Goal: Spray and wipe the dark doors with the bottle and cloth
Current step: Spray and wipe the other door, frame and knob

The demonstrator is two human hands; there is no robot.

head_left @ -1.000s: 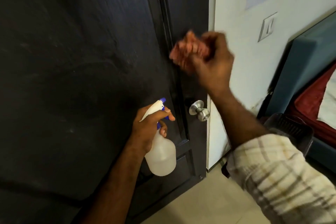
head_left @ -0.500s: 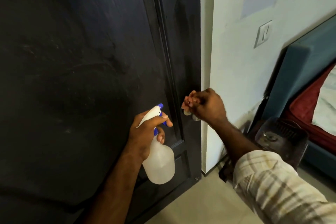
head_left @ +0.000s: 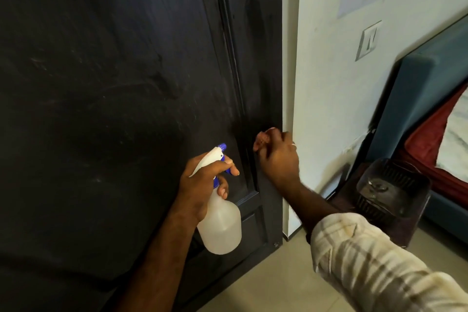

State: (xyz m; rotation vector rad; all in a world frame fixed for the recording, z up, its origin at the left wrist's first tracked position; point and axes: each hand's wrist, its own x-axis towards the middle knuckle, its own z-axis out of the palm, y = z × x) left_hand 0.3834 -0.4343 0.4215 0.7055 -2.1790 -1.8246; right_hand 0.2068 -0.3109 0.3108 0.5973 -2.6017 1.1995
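Head view, wiping step under way. Tall dark wooden panelled door (head_left: 126, 83) filling the left of the frame, faint smears showing across its big panel. Right hand (head_left: 277, 157) bunched tight around a small reddish-pink cloth (head_left: 260, 138), pressed against the door's right-hand stile close to its edge (whatever sits under the cloth is hidden by the fist). Left hand (head_left: 202, 185) wrapped round the neck of a translucent white plastic spray bottle with a blue nozzle (head_left: 220, 220), index finger lying across the trigger, nozzle aimed at the door, bottle held just off the surface below and left of the cloth. Pale wall (head_left: 329, 83) just beyond the door edge. Next move, by the look of it: rubbing on down the stile, then a fresh squirt on the streaked panel, needing a firm trigger pull.
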